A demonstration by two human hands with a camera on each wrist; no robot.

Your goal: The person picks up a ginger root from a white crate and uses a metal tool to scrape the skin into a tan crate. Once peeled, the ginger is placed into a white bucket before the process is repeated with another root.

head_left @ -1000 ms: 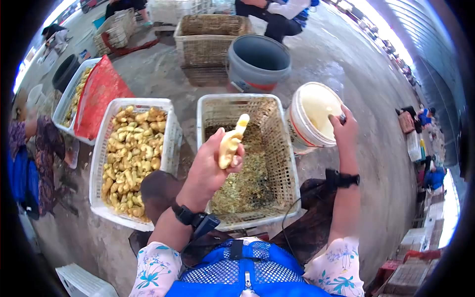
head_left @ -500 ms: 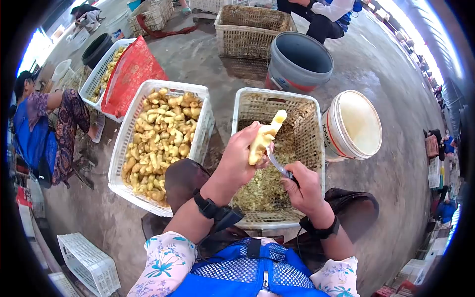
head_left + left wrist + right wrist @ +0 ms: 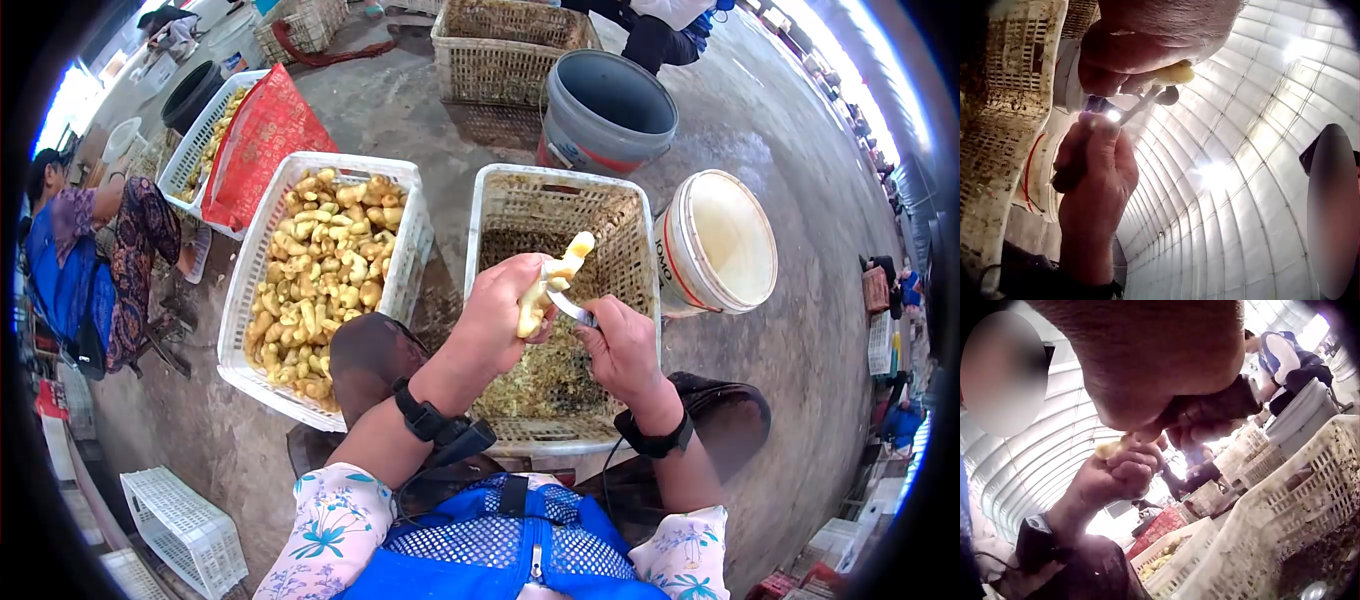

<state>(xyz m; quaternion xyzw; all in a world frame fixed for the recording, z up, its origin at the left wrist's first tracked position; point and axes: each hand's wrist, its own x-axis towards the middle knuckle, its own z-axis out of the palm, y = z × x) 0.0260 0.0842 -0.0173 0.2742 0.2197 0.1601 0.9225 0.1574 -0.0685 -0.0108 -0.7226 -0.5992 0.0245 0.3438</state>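
In the head view my left hand grips a pale, knobbly ginger root, its thin end pointing up and to the right. My right hand holds a small curved metal blade by its handle, and the blade touches the root's side. Both hands are above a crate with scraps in its bottom. The left wrist view shows the blade reaching from my right hand to the root. In the right wrist view my left hand holds the root.
To the left stands a white crate full of ginger. A white bucket and a grey bucket stand beyond the right side. Another crate is farther back; a seated person is at far left.
My right hand has come from the white bucket to the root, bringing the blade against it. My left hand still grips the root. The view has shifted, then mostly steadied.
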